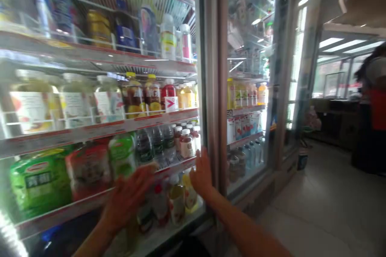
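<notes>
My left hand [129,192] is stretched out, slightly blurred, in front of the lower shelves of a drinks fridge, and nothing shows in it. Behind it are a green multipack [122,154] and clear water bottles [144,146]. My right hand [201,172] is raised with its fingers extended, near the fridge's metal door post [212,88]; whether it touches anything I cannot tell. Close to its fingertips stand small brown-red bottles with white caps [187,144]. Bottles with fruit labels [176,204] sit on the bottom shelf between my hands.
Large pale juice bottles [76,100] line the middle shelf, with a red bottle [169,94] farther right. A green bag-like pack [40,180] lies lower left. Another glass-fronted fridge section [247,120] adjoins on the right. A person [372,104] stands on the grey floor [325,200] at far right.
</notes>
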Action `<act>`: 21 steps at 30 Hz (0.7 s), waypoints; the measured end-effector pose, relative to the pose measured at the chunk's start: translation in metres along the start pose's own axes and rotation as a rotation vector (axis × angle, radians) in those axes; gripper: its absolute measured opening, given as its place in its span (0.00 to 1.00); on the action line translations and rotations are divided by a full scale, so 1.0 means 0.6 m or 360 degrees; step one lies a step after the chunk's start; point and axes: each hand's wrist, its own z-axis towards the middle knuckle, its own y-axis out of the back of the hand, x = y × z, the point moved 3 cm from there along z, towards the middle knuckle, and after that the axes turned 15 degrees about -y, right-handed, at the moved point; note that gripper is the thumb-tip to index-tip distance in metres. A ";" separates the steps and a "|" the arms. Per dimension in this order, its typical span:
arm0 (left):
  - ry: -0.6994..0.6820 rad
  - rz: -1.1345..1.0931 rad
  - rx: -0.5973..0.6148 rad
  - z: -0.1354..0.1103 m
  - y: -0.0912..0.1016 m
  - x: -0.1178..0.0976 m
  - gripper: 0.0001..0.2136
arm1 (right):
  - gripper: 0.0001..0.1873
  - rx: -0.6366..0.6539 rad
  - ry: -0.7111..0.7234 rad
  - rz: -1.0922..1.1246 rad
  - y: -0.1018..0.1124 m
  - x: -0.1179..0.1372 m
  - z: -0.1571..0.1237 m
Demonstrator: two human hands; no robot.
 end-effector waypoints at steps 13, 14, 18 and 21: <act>0.0156 0.0956 0.0072 -0.103 0.143 0.087 0.25 | 0.44 -0.0090 -0.0068 0.0079 -0.011 0.033 -0.011; -0.0102 0.0848 0.0169 -0.088 0.104 0.061 0.23 | 0.43 -0.0091 -0.0040 0.0086 -0.009 0.039 -0.013; -0.0619 0.0654 0.0310 -0.071 0.040 0.019 0.19 | 0.38 -0.0012 0.0219 0.0066 0.001 0.051 -0.033; -0.0286 0.0782 0.0210 -0.125 0.118 0.068 0.24 | 0.36 0.0080 0.0292 0.0071 0.008 0.052 -0.049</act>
